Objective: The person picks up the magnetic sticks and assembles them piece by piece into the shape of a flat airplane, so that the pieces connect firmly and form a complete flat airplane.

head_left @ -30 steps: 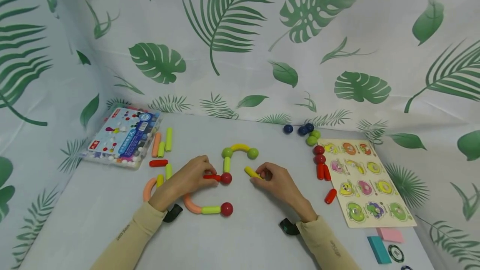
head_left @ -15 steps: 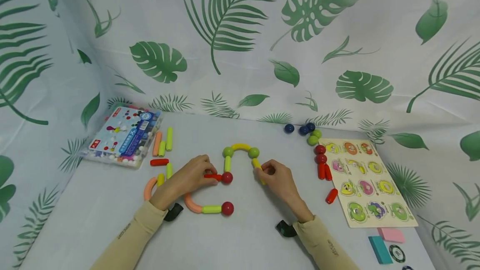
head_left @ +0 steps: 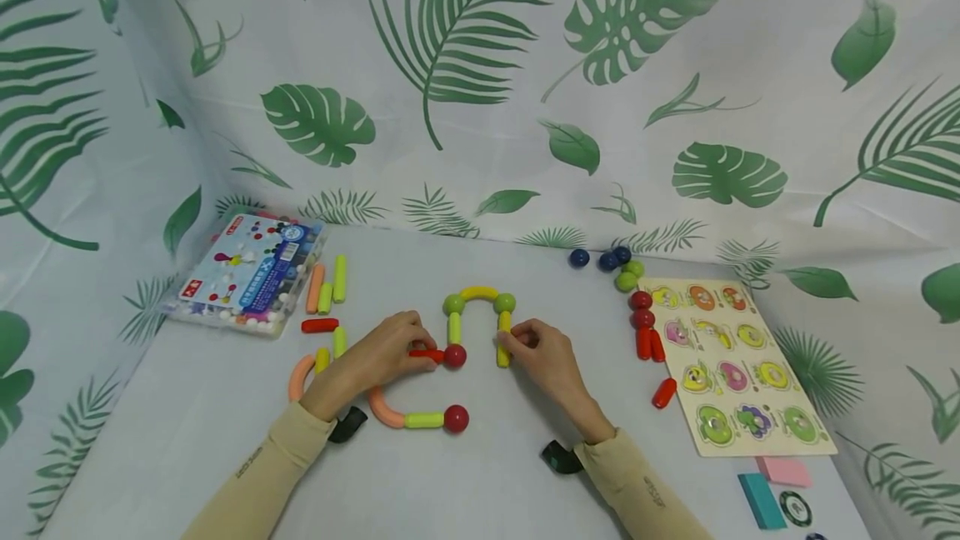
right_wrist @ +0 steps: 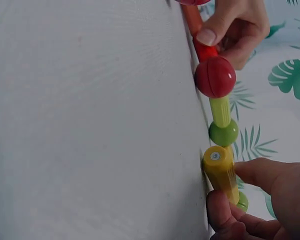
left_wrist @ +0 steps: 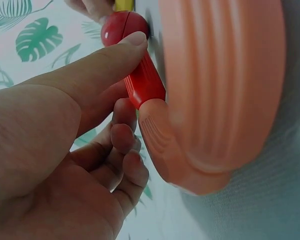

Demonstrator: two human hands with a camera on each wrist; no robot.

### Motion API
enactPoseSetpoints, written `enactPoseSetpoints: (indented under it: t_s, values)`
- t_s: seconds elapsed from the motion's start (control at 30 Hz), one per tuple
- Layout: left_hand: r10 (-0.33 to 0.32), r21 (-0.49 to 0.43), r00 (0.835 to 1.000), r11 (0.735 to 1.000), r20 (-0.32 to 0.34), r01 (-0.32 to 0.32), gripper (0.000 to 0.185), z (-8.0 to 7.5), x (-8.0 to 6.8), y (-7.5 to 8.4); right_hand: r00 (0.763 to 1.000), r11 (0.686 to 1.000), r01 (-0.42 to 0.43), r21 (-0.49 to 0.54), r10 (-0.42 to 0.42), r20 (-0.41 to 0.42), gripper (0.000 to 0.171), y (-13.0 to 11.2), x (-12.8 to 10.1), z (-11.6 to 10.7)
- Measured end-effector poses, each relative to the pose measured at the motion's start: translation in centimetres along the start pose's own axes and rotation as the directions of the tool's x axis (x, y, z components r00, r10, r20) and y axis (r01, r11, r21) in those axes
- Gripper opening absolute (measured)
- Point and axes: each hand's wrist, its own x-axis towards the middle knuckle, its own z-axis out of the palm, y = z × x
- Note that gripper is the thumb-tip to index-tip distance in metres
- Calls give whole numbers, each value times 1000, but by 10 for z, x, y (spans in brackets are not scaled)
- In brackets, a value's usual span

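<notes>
My left hand [head_left: 390, 348] pinches a short red magnetic rod [left_wrist: 146, 80] between thumb and fingers. A dark red ball [head_left: 454, 356] sits at that rod's right end, and a curved orange rod [left_wrist: 157, 132] meets its other end. From the ball a light green rod [head_left: 454, 328] leads up to a green ball [head_left: 453, 304]. A yellow arc [head_left: 478, 293] links this to a second green ball [head_left: 505, 303]. With thumb and fingers my right hand [head_left: 551, 357] pinches a straight yellow rod [head_left: 504, 340], its upper end at the second green ball. Its free end shows a metal disc.
A boxed set [head_left: 247, 269] stands at the back left beside loose rods [head_left: 320, 325]. Below my left hand, a light green rod [head_left: 424, 420] ends in another red ball [head_left: 456, 418]. Balls and red rods [head_left: 643, 343] line the fruit puzzle board [head_left: 738, 369] on the right.
My right hand has swung the yellow rod from a slant to upright under the right green ball, joining the chain. My left hand keeps its hold on the red rod.
</notes>
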Motion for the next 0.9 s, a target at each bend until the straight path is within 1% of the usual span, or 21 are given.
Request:
enactPoseSetpoints:
  t_s: [0.2,0.43,0.6,0.7,0.77,0.83,0.9]
  values:
    - [14,-3,1000,1000,8,-14,24,-1,0,0,1000,1000,16,-21,-17,-25,29,0,1,2]
    - [4,-1,1000,1000,11,-4,25,-1,0,-1,1000,1000,10,-30,-11,-24,28,0,2,1]
    - [6,-7,1000,1000,11,-6,24,0,1,-1,999,999,32,-42,-33,-32,28,4,2,-4]
    - [9,-8,1000,1000,8,-9,24,0,0,-1,998,999,31,-42,-33,-50,31,10,6,-14]
    - [2,-10,1000,1000,7,-2,24,-1,-1,-1,997,999,17,-42,-21,-74,32,15,10,-26]
    - [-1,-12,1000,1000,7,1,24,-1,-1,0,992,999,-6,-47,0,-126,33,24,15,-41]
    - [-4,-11,1000,1000,9,4,24,0,-1,0,980,998,-28,-52,17,-198,33,34,20,-59]
